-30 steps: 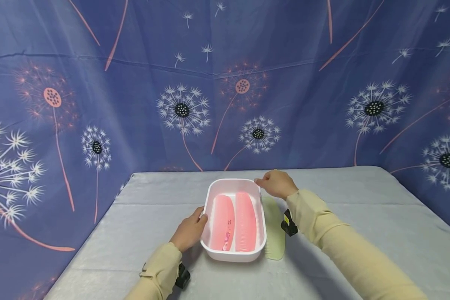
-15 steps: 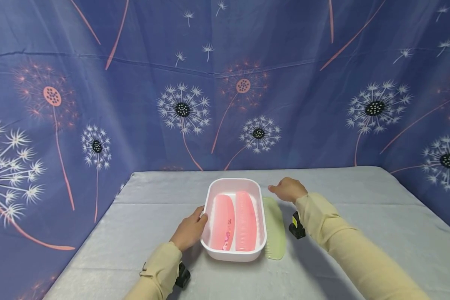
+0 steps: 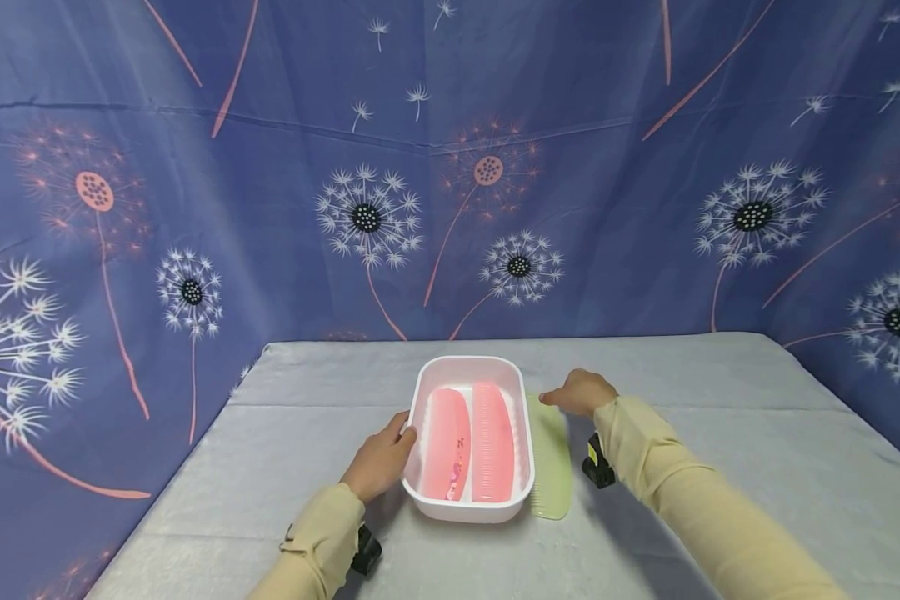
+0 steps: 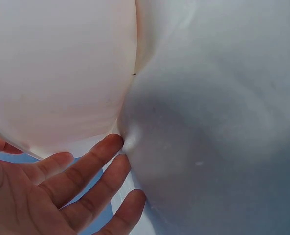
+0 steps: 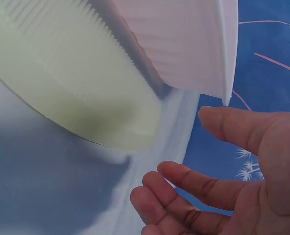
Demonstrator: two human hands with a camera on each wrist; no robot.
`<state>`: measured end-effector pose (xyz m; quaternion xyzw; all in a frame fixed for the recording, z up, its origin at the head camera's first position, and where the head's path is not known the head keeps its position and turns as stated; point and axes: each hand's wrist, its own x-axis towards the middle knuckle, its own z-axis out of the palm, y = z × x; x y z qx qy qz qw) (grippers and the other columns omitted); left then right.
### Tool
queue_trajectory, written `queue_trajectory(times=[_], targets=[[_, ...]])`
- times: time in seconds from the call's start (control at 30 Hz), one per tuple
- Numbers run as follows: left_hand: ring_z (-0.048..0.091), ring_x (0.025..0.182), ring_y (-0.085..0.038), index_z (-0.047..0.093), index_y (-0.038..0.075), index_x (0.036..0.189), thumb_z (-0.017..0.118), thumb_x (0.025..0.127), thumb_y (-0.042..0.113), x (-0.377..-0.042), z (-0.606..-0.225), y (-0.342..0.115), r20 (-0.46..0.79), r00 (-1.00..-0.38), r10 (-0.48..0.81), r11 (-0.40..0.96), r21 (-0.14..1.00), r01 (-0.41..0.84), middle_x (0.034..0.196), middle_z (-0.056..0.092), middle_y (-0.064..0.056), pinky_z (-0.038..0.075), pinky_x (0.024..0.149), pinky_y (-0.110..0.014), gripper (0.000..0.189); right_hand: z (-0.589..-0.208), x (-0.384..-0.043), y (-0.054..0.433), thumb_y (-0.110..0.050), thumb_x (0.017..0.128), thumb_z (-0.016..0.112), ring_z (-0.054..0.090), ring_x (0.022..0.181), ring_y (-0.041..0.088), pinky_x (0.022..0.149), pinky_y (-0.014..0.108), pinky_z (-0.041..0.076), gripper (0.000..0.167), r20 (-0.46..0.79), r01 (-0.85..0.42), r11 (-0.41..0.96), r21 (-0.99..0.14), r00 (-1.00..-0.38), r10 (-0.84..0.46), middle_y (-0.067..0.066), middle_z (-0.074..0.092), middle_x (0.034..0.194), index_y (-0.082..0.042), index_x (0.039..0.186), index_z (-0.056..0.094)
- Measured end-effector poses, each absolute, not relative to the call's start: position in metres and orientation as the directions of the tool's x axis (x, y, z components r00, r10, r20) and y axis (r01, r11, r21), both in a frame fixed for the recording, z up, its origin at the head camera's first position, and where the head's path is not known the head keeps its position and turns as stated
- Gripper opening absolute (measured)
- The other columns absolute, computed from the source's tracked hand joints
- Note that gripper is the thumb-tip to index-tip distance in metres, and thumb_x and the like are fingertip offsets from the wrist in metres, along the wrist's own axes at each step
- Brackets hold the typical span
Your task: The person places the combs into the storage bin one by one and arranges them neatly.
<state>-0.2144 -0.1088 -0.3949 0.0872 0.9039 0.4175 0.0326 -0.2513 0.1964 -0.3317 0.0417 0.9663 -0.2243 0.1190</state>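
Note:
A white plastic tub (image 3: 467, 510) stands mid-table with two pink combs lying inside, the left comb (image 3: 442, 442) printed with a pattern, the right comb (image 3: 491, 442) plain. My left hand (image 3: 378, 462) holds the tub's left wall, thumb over the rim and fingers against the outside; the fingers (image 4: 86, 171) show in the left wrist view. A pale green comb (image 3: 551, 458) lies flat beside the tub's right side, teeth toward it. My right hand (image 3: 581, 393) is over that comb's far end, thumb and fingers apart with nothing between them in the right wrist view.
A grey cloth covers the table (image 3: 720, 433). Behind it and at both sides hangs a blue curtain (image 3: 600, 208) with dandelion prints. A black wrist camera (image 3: 598, 462) sits under the right sleeve, another camera (image 3: 366, 550) under the left.
My right hand has left the tub's far right corner, moved right, then come down nearer to the green comb's far end. The left hand and tub have stayed put.

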Motion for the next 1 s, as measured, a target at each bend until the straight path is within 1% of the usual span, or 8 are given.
queue_trajectory(times=[0.07, 0.17, 0.23, 0.3, 0.47, 0.67, 0.8, 1.0], targets=[[0.063, 0.113, -0.041, 0.048, 0.009, 0.150, 0.039, 0.108, 0.028, -0.215, -0.395, -0.109, 0.015, -0.983, 0.183, 0.639, 0.758, 0.130, 0.123, 0.067, -0.023, 0.046, 0.099, -0.060, 0.048, -0.334, -0.252, 0.197, -0.036, 0.095, 0.064, 0.059, 0.113, 0.045, 0.093, 0.052, 0.051, 0.060, -0.246, 0.129, 0.898, -0.420, -0.969, 0.024, 0.030, 0.062, 0.117, 0.018, 0.120, 0.056], [0.063, 0.114, -0.041, 0.048, 0.008, 0.150, 0.039, 0.107, 0.028, -0.215, -0.395, -0.108, 0.014, -0.984, 0.180, 0.640, 0.757, 0.128, 0.123, 0.067, -0.023, 0.046, 0.099, -0.060, 0.048, -0.338, -0.251, 0.197, -0.035, 0.093, 0.066, 0.062, 0.101, 0.039, 0.086, 0.047, 0.052, 0.053, -0.249, 0.123, 0.902, -0.414, -0.968, 0.018, 0.025, 0.063, 0.105, 0.015, 0.110, 0.059], [0.063, 0.115, -0.041, 0.048, 0.008, 0.150, 0.039, 0.108, 0.029, -0.215, -0.395, -0.108, 0.010, -0.984, 0.180, 0.638, 0.760, 0.124, 0.124, 0.067, -0.023, 0.045, 0.100, -0.060, 0.048, -0.341, -0.252, 0.197, -0.035, 0.092, 0.068, 0.061, 0.092, 0.033, 0.081, 0.044, 0.052, 0.049, -0.256, 0.126, 0.903, -0.411, -0.967, 0.018, 0.020, 0.062, 0.097, 0.012, 0.104, 0.061], [0.062, 0.115, -0.042, 0.047, 0.008, 0.150, 0.039, 0.108, 0.029, -0.215, -0.395, -0.108, 0.007, -0.984, 0.181, 0.637, 0.761, 0.122, 0.125, 0.066, -0.024, 0.045, 0.100, -0.060, 0.048, -0.343, -0.252, 0.197, -0.035, 0.091, 0.070, 0.060, 0.089, 0.030, 0.078, 0.043, 0.052, 0.047, -0.263, 0.131, 0.905, -0.405, -0.964, 0.022, 0.017, 0.062, 0.094, 0.010, 0.102, 0.062], [0.063, 0.112, -0.041, 0.047, 0.007, 0.150, 0.040, 0.108, 0.028, -0.216, -0.395, -0.108, 0.009, -0.983, 0.185, 0.636, 0.761, 0.127, 0.123, 0.067, -0.023, 0.046, 0.099, -0.060, 0.048, -0.348, -0.251, 0.196, -0.035, 0.085, 0.076, 0.064, 0.101, 0.038, 0.086, 0.049, 0.054, 0.057, -0.254, 0.133, 0.909, -0.395, -0.967, 0.032, 0.023, 0.066, 0.106, 0.014, 0.111, 0.061], [0.064, 0.112, -0.041, 0.048, 0.008, 0.150, 0.040, 0.108, 0.028, -0.215, -0.395, -0.108, 0.017, -0.982, 0.187, 0.638, 0.758, 0.134, 0.122, 0.067, -0.023, 0.046, 0.098, -0.060, 0.047, -0.355, -0.249, 0.193, -0.035, 0.082, 0.079, 0.063, 0.105, 0.041, 0.089, 0.050, 0.053, 0.059, -0.240, 0.126, 0.917, -0.378, -0.970, 0.034, 0.024, 0.066, 0.107, 0.014, 0.110, 0.059], [0.063, 0.113, -0.041, 0.048, 0.008, 0.150, 0.040, 0.108, 0.028, -0.214, -0.395, -0.108, 0.018, -0.983, 0.183, 0.642, 0.755, 0.134, 0.124, 0.067, -0.024, 0.046, 0.098, -0.060, 0.047, -0.358, -0.248, 0.190, -0.036, 0.079, 0.081, 0.064, 0.100, 0.038, 0.087, 0.049, 0.053, 0.055, -0.231, 0.126, 0.921, -0.368, -0.972, 0.040, 0.022, 0.067, 0.103, 0.010, 0.102, 0.061], [0.063, 0.114, -0.042, 0.048, 0.008, 0.150, 0.040, 0.108, 0.028, -0.214, -0.395, -0.107, 0.021, -0.983, 0.182, 0.642, 0.754, 0.135, 0.124, 0.067, -0.023, 0.046, 0.099, -0.060, 0.048, -0.371, -0.258, 0.191, -0.040, 0.068, 0.088, 0.064, 0.088, 0.030, 0.078, 0.045, 0.055, 0.051, -0.224, 0.149, 0.916, -0.372, -0.972, 0.067, 0.014, 0.067, 0.093, 0.000, 0.088, 0.064]])
